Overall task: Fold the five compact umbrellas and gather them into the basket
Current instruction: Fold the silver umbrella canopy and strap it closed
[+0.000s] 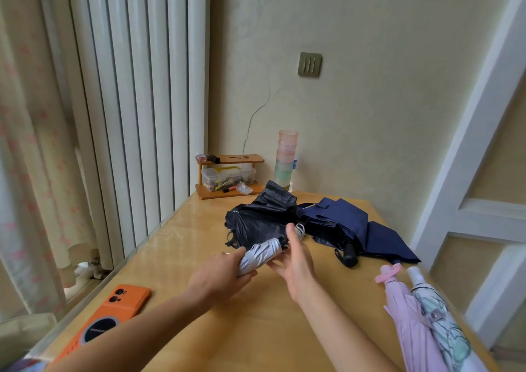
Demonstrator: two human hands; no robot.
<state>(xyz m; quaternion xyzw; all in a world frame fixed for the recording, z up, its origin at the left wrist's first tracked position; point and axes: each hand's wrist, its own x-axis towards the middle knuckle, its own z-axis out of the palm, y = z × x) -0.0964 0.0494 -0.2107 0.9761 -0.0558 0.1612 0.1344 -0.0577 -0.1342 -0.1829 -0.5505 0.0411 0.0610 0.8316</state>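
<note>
Left hand (222, 275) clamped the silver umbrella (260, 253) (rolled tight), clear of the table (256, 329) edges; right hand (296, 260), fingers straight, touched it

The bottom edge cuts off the pink umbrella (410, 326) and white umbrella (449, 337); the left forearm (136, 337) partly hides the phone (113, 306).

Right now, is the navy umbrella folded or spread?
Spread: the navy umbrella lies with its canopy loose and unrolled over the table.
</note>
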